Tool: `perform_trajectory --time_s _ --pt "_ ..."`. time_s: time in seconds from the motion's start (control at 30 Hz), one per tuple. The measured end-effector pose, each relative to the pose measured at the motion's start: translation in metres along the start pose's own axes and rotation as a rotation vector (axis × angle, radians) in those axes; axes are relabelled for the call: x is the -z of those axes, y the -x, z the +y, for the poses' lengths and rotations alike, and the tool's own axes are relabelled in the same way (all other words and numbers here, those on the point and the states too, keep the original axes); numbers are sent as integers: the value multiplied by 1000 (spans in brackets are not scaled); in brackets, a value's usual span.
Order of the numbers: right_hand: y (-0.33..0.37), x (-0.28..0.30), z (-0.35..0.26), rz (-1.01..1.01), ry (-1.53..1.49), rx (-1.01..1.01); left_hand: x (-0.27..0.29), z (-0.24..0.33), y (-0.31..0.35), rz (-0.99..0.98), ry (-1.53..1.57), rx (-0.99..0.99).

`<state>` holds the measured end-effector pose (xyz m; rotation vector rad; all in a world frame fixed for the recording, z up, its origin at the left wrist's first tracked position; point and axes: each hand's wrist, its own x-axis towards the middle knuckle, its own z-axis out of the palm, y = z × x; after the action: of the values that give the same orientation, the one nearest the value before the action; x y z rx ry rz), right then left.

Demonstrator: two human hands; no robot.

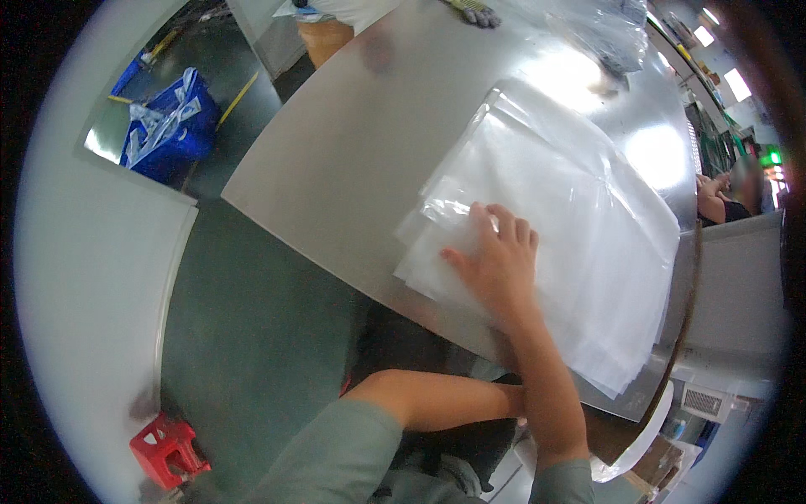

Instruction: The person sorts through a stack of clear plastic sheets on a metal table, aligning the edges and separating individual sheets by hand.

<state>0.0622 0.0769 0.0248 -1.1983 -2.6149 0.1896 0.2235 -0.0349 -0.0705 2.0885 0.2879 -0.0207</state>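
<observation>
We've got a grey metal table (319,160) running all around the grip. Stack of clear plastic sheets (588,231) lies flat on it, under the grip and mostly off to its right; one corner points away past the fingertips, and the long axis seems to run upper left to lower right, though fisheye bend leaves us unsure. Blue bin (183,144), far up-left of the grip. Red stool (170,449), far down-left. Right hand (501,256): palm down near the stack's left corner, fingers loosely spread, thumb apart. Left hand hidden behind the right forearm; we can't tell its grip. Grey glove (481,15), well beyond the grip.
</observation>
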Motion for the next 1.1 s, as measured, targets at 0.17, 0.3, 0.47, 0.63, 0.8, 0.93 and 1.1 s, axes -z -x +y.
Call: perform_trajectory --time_s 0.17,0.3,0.47,0.63,0.8,0.93,1.1 --pt "-2 -1 1 -60 27 -32 -13 -11 2 -49 -51 -7" --pt "17 21 8 5 -236 13 -13 -13 8 -86 -92 -6" --pt "79 70 39 107 -239 -222 -3 -7 23 -75 -108 -30" --pt "211 82 159 321 76 -646 39 55 76 16 -174 26" --pt "280 95 238 326 215 -864 70 47 143 933 -219 5" --pt "293 93 271 241 232 -939 121 23 214 1424 -688 358" --pt "271 97 250 229 126 -936 108 -43 309 1669 -811 861"
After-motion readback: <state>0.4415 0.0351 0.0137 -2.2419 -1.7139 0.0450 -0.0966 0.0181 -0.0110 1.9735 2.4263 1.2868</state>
